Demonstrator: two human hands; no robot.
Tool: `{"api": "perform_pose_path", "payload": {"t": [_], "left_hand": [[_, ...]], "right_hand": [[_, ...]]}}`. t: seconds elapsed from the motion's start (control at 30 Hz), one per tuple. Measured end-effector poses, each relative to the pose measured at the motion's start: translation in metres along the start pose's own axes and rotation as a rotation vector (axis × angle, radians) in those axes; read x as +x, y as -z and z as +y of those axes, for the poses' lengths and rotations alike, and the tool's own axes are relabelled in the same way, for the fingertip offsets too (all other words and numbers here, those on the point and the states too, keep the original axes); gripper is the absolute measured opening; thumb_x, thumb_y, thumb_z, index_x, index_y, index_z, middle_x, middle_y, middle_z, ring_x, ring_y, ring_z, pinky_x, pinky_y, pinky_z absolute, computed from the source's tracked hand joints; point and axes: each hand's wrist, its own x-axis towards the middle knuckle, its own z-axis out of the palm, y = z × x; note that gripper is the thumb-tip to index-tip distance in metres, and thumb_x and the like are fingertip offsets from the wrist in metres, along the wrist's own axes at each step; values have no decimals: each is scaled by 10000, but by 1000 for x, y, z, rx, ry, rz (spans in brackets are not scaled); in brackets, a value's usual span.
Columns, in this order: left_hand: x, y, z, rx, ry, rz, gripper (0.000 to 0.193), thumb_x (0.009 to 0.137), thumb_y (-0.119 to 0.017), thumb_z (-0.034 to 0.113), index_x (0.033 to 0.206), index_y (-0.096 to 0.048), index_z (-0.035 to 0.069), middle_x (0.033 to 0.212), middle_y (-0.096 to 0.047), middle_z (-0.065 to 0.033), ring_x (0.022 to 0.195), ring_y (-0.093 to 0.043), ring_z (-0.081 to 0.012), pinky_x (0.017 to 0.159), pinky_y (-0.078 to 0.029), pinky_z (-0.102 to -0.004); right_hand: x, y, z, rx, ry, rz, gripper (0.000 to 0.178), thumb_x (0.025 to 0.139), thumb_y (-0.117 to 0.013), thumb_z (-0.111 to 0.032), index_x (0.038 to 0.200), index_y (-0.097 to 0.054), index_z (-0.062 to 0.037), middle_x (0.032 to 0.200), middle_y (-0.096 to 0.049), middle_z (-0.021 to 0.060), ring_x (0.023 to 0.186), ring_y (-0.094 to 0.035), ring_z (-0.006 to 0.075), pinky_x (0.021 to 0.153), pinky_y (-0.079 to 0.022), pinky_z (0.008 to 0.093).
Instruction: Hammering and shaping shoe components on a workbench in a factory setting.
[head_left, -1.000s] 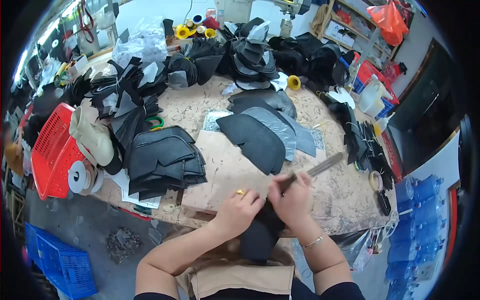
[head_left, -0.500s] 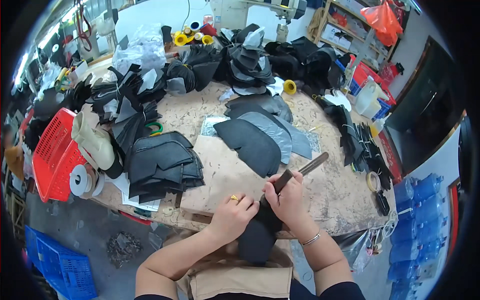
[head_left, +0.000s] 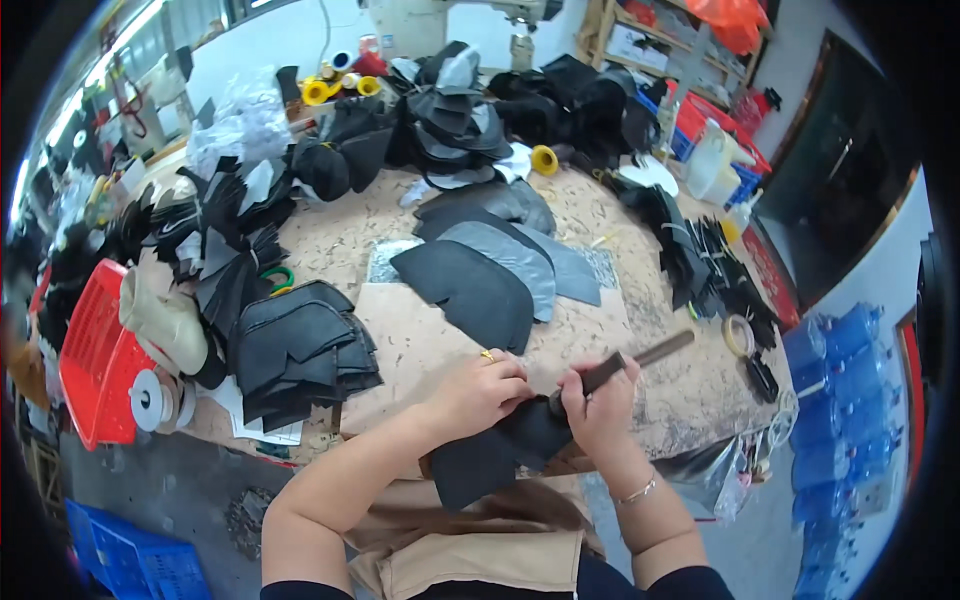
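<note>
the left hand (head_left: 485, 388) rests its bunched fingers at the near edge of the pale slab (head_left: 395, 325), on the upper end of a black piece (head_left: 475, 468) — whether they pinch it or only press it down, i cannot tell. the right hand (head_left: 600, 400) is wrapped around a hammer-like tool (head_left: 667, 348), thumb toward its dark end, with the long brown bar sticking out to the upper right. the black piece lies between the hands and hangs over the slab's near side toward the lap.

the main risk, as i judge it, is to the left fingertips: they sit just beside the tool's end, so a stray blow could catch them. the overhanging part could also drag the piece out of line by its own weight, should the left fingers ease off.

as for containers, the red basket (head_left: 95, 365) stands at the left, its contents hard to make out, with a cream boot (head_left: 160, 325) just beside it. the blue crate (head_left: 135, 555) is on the floor — its inside is unclear. at the right, a small bottle (head_left: 735, 225) holds something yellowish, near a translucent jug (head_left: 713, 170); large blue bottles (head_left: 840, 400) stand stacked beyond the table.
</note>
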Motion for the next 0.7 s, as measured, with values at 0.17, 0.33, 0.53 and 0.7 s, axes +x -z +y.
{"api": "perform_pose_path", "payload": {"t": [0.17, 0.33, 0.53, 0.7], "left_hand": [[-5, 0, 7, 158, -46, -48, 176, 756, -666, 115, 931, -649, 121, 948, -597, -46, 982, -578, -238, 829, -488, -372], [-5, -3, 7, 159, -10, -19, 170, 751, -666, 126, 920, -642, 133, 957, -595, -36, 985, -587, -231, 826, -483, -359], [-7, 3, 8, 181, 7, -10, 145, 757, -671, 127, 900, -648, 138, 953, -604, -29, 983, -586, -231, 856, -470, -364], [-9, 0, 16, 167, 107, 82, 166, 775, -670, 138, 940, -665, 135, 958, -612, -18, 1002, -578, -228, 869, -459, -369]], "right_hand": [[17, 6, -6, 282, -171, 61, 93, 810, -673, -112, 832, -592, -73, 797, -636, 53, 708, -582, 256, 783, -383, 388], [17, -13, -2, 64, -15, -9, 118, 786, -702, -117, 826, -595, -86, 774, -634, 27, 715, -577, 230, 769, -385, 378], [24, 10, -16, 61, 20, 89, 88, 787, -683, -128, 824, -606, -109, 753, -608, 22, 746, -559, 250, 814, -353, 404], [7, -14, -2, 44, -43, -10, 104, 800, -690, -126, 812, -603, -72, 765, -625, 46, 738, -581, 267, 799, -378, 405]]}}
